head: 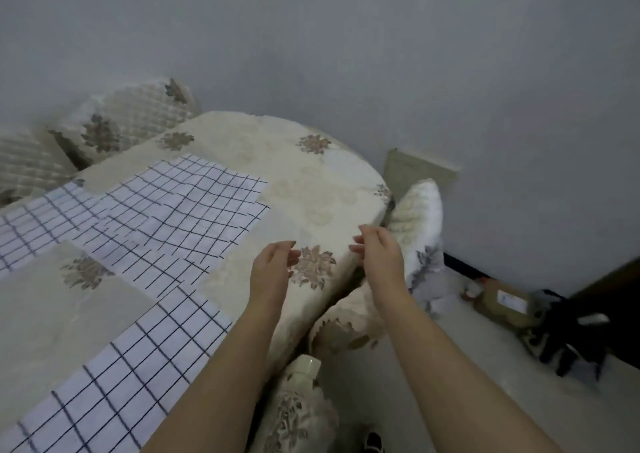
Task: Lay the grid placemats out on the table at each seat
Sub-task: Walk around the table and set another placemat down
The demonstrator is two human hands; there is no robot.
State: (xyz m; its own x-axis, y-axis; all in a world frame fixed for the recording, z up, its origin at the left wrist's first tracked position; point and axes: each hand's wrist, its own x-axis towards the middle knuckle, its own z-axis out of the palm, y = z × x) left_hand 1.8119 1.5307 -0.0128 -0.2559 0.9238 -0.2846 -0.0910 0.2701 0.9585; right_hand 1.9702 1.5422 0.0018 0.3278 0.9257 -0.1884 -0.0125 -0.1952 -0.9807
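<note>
White placemats with a black grid lie on the table (304, 182), which has a cream floral cloth. One placemat (180, 210) lies in the middle near the rounded end, another (114, 376) at the near edge, a third (31, 224) at the far left. My left hand (272, 267) hovers over the cloth near the table's end, fingers loosely curled, holding nothing. My right hand (379, 255) hovers beside it at the table's edge, fingers relaxed and empty. Both hands are clear of the placemats.
Chairs with quilted cream covers stand at the far side (131, 113), at the table's end (419, 217) and below the near edge (301, 411). A cardboard box (505, 303) and dark items (568, 338) lie on the floor to the right. A grey wall is close behind.
</note>
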